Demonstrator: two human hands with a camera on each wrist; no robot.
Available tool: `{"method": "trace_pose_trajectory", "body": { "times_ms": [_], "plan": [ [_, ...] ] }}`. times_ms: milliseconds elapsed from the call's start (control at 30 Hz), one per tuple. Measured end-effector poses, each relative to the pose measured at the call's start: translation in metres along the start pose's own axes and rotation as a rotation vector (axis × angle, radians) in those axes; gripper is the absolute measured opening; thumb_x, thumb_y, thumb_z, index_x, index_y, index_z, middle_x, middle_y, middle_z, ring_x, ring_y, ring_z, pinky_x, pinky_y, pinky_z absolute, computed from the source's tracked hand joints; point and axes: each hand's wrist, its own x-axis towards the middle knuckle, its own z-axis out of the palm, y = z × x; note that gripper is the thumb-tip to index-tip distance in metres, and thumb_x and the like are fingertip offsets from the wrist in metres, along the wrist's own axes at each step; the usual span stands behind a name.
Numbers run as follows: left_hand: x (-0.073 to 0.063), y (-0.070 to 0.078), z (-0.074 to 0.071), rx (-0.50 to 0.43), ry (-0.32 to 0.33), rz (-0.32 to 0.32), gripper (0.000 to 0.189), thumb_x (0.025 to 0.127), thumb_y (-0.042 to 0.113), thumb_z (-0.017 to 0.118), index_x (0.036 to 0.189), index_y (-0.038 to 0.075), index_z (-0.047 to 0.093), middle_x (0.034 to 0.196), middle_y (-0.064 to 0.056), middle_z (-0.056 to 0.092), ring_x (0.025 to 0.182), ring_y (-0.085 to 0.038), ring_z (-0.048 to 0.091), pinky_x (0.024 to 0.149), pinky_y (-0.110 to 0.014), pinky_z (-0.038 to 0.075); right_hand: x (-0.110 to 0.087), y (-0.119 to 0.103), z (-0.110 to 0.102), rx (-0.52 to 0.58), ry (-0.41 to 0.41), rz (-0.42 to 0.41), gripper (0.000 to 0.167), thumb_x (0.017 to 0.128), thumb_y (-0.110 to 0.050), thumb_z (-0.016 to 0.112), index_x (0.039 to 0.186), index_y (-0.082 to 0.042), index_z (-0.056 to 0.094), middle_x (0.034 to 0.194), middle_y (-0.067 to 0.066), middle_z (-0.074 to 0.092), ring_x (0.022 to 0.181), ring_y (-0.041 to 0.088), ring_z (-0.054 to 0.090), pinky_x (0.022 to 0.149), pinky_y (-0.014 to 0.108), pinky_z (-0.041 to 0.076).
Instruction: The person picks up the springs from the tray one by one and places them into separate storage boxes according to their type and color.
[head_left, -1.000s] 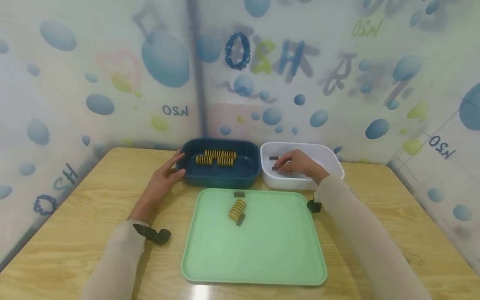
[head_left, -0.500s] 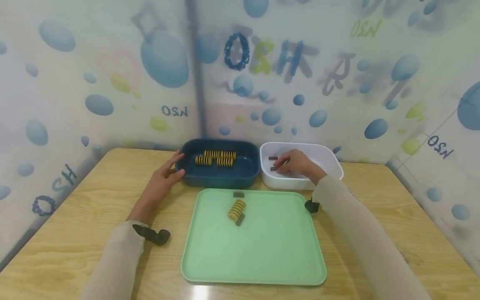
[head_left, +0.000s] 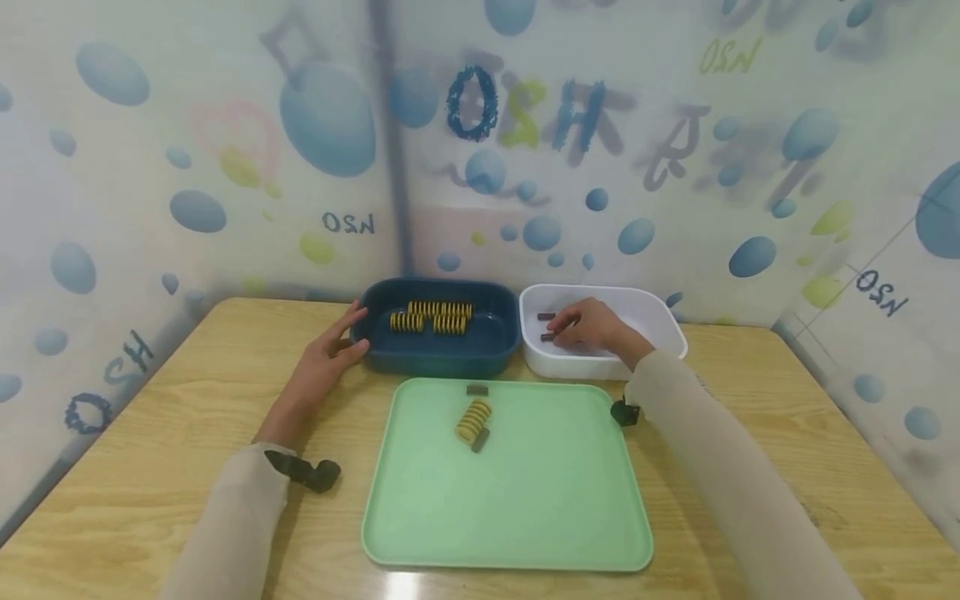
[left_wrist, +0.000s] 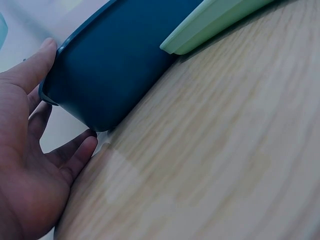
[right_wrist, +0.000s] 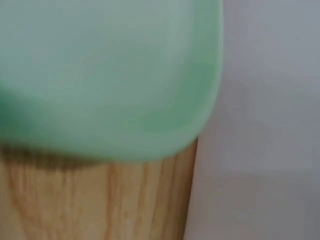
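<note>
A: Where are the hands?

B: Well apart. The person's left hand (head_left: 326, 358) touches the left end of a long, dark blue, plastic-looking bin (head_left: 442, 365), fingers spread and loose. The right hand (head_left: 597, 325) is inside a white, plastic-looking bin (head_left: 577, 367), fingers bent down.

A: Why is the left one there?

B: Maybe to stop the blue bin sliding.

A: Does the right hand hold anything?

B: Its fingertips are at a small, dark, tube-shaped spring (head_left: 547, 337) in the left part of the white bin. Nobody can tell if they pinch it.

A: Why two bins?

B: Perhaps to keep kinds apart: four yellow coil springs (head_left: 451, 324) left, dark ones right. The flat, pale green tray (head_left: 525, 500) on the near side has both: a fat yellow spring (head_left: 472, 421), a dark spring (head_left: 481, 440) just beside its near end, and another dark spring (head_left: 477, 390) near the far edge.

A: How does the fingertip one look?

B: Thin, short and lying sideways. Only its left end shows. A dark twin (head_left: 546, 317) lies on its far side.
</note>
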Motion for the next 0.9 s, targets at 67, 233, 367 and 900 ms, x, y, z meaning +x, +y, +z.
{"method": "trace_pose_trajectory", "body": {
  "times_ms": [67, 233, 367, 900],
  "plan": [
    [0.0, 0.0, 0.0, -0.012, 0.002, -0.004, 0.058, 0.098, 0.021, 0.057, 0.149, 0.009, 0.033, 0.159, 0.001, 0.016, 0.127, -0.039, 0.04, 0.087, -0.013, 0.04, -0.001, -0.001, 0.0, -0.007, -0.003, -0.006, 0.022, 0.081, -0.009, 0.076, 0.103, -0.011, 0.074, 0.105, 0.007, 0.07, 0.103, 0.026, 0.056, 0.091, 0.04, 0.044],
    [-0.001, 0.002, 0.001, -0.025, 0.005, 0.003, 0.058, 0.098, 0.019, 0.057, 0.148, 0.004, 0.032, 0.159, -0.003, 0.015, 0.126, -0.041, 0.039, 0.086, -0.013, 0.041, -0.002, -0.002, 0.0, -0.018, 0.009, -0.002, 0.022, 0.081, -0.01, 0.076, 0.103, -0.012, 0.074, 0.105, 0.006, 0.069, 0.103, 0.026, 0.055, 0.092, 0.041, 0.044],
    [-0.002, 0.005, 0.002, -0.024, 0.005, 0.004, 0.057, 0.098, 0.017, 0.056, 0.148, 0.003, 0.032, 0.159, -0.005, 0.015, 0.125, -0.041, 0.039, 0.086, -0.013, 0.041, -0.003, -0.001, 0.0, -0.009, 0.018, -0.011, 0.023, 0.081, -0.011, 0.076, 0.105, -0.012, 0.073, 0.105, 0.006, 0.069, 0.099, 0.026, 0.056, 0.083, 0.036, 0.047],
    [0.009, -0.03, -0.002, -0.012, 0.017, 0.017, 0.057, 0.098, 0.021, 0.056, 0.15, 0.016, 0.033, 0.159, 0.006, 0.016, 0.125, -0.035, 0.041, 0.088, -0.015, 0.042, -0.004, -0.002, 0.001, -0.02, 0.052, -0.033, 0.021, 0.084, -0.008, 0.073, 0.105, -0.009, 0.073, 0.106, 0.009, 0.067, 0.094, 0.026, 0.056, 0.077, 0.034, 0.047]
  ]
}}
